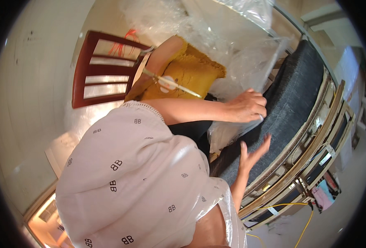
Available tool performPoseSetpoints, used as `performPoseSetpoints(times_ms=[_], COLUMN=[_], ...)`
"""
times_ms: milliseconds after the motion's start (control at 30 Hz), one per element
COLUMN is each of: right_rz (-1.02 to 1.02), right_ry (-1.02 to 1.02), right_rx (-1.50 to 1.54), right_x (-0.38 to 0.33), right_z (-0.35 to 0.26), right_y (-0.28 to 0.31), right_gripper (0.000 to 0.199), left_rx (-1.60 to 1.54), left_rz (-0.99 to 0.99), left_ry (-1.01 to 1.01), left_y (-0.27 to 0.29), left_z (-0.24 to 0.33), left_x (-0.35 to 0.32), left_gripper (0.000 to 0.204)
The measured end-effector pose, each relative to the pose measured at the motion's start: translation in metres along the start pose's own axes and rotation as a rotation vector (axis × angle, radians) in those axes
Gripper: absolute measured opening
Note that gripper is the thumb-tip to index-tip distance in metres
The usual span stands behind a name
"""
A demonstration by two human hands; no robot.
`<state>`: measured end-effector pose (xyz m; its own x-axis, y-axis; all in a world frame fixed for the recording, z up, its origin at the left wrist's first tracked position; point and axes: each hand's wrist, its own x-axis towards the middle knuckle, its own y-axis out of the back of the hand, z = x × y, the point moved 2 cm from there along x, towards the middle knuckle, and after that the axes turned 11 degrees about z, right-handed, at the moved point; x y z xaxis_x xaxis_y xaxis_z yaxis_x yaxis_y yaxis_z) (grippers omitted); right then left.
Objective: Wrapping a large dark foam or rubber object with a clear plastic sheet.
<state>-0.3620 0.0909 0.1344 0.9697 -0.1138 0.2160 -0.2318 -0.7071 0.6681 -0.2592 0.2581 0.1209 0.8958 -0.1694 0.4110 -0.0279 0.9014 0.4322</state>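
My left hand (pixel 245 107) reaches across to the edge of a clear plastic sheet (pixel 251 62), its fingers curled shut on that edge. The sheet hangs down beneath the hand, beside a long, dark padded piece (pixel 292 97) covered in black fabric. My right hand (pixel 253 153) is over the near part of this black piece. Its thumb and fingers are spread, and nothing is in them. I cannot tell whether it touches the fabric.
A reddish-brown wooden chair (pixel 93 68) stands at the upper left, with a mustard-yellow fringed cushion (pixel 195 68) by it. A thin stick (pixel 183 88) crosses the cushion. Wooden frames (pixel 321 165) run along the right of the black piece. A yellow cord (pixel 304 225) hangs below them.
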Motion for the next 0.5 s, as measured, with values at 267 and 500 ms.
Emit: performPoseSetpoints(times_ms=[267, 500], right_rz=[0.07, 0.316], right_ry=[-0.199, 0.081], right_rx=[-0.038, -0.549], right_x=[0.033, -0.007], right_z=[0.087, 0.124], right_y=[-0.009, -0.014], right_gripper=[0.023, 0.049], left_rx=[0.633, 1.934], left_rz=[0.182, 0.566], left_ry=[-0.012, 0.181], left_y=[0.205, 0.48], left_z=[-0.027, -0.006], left_x=[-0.076, -0.238], left_gripper=[0.038, 0.046])
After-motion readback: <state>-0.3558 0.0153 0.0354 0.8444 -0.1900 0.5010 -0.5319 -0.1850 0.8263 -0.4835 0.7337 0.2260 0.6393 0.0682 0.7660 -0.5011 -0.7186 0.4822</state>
